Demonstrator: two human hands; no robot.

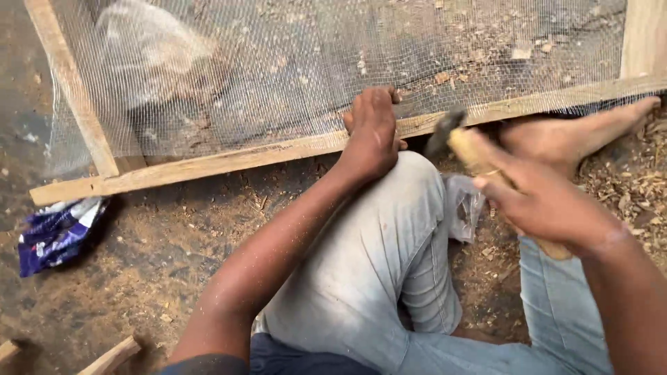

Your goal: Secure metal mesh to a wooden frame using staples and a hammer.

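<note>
on the sawdust floor, a wooden frame [229,161] with wire mesh [292,62] stretched over it, held and hammered.
the left hand [373,132] presses flat on the rail, fingers closed over its edge; the right hand [549,205] grips a hammer [467,149] by its wooden handle. the rail looks stiff and light, the mesh thin, springy, probably sharp at cut ends; the rail seems the safest hold.

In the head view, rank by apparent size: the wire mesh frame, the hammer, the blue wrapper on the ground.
1. Wire mesh frame, largest.
2 and 3. Hammer and blue wrapper look alike; the hammer is nearer, blurred and partly covered, so unranked.
</note>
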